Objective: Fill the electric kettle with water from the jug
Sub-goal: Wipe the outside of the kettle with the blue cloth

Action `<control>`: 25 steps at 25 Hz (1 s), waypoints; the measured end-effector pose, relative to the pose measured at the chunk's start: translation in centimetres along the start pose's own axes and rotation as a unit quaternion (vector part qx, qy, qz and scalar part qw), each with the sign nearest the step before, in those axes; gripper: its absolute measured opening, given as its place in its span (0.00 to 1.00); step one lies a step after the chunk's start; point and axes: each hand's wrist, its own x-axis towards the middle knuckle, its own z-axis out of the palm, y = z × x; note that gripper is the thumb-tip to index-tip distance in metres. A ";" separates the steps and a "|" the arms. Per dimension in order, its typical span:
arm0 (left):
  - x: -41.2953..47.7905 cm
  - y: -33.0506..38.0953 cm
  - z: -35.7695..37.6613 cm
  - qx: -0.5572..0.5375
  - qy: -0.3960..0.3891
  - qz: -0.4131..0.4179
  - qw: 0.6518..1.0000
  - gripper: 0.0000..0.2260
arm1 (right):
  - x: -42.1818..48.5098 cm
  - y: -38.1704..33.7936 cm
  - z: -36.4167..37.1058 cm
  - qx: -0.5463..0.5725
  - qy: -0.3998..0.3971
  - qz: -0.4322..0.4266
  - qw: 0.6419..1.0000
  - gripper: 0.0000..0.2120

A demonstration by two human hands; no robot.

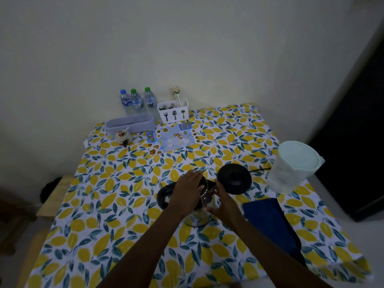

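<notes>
Kettle being readied, no water poured yet

Both hands are on the electric kettle (197, 213), off its base, near the table's middle: the left hand (187, 192) lies over the lid, fingers curled on it, and the right hand (221, 201) cups the steel side; just beyond sits the black base (234, 178), and to the right the jug (292, 167) stands lidded and untouched, so opening and pouring seem left
</notes>
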 end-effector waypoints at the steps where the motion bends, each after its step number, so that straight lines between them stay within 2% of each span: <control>1: 0.0 0.1 -0.1 0.008 0.004 0.000 1.000 0.21 | 0.0 0.2 -0.1 -0.004 -0.007 -0.005 1.000 0.50; 6: 0.2 2.0 0.5 0.043 0.031 0.042 0.998 0.18 | -1.3 1.9 -1.5 -0.039 -0.003 -0.035 0.999 0.44; 10: 0.3 5.2 3.5 -0.020 0.026 0.111 0.993 0.18 | -3.1 5.1 -4.2 -0.110 0.049 -0.020 0.993 0.41; 13: 0.5 7.0 6.9 -0.065 0.012 0.119 0.991 0.18 | -4.3 8.4 -6.3 -0.196 0.086 0.011 0.977 0.39; 16: 0.4 8.2 10.1 -0.086 -0.064 0.080 0.991 0.17 | -5.7 11.5 -8.0 -0.309 0.024 0.128 0.942 0.42; 19: 0.2 9.7 12.6 -0.081 -0.121 0.080 0.986 0.17 | -7.4 15.0 -8.5 -0.331 -0.057 0.249 0.909 0.42; 25: 0.1 10.8 13.9 -0.072 -0.143 0.066 0.985 0.16 | -7.2 15.3 -7.2 -0.367 -0.032 0.234 0.900 0.36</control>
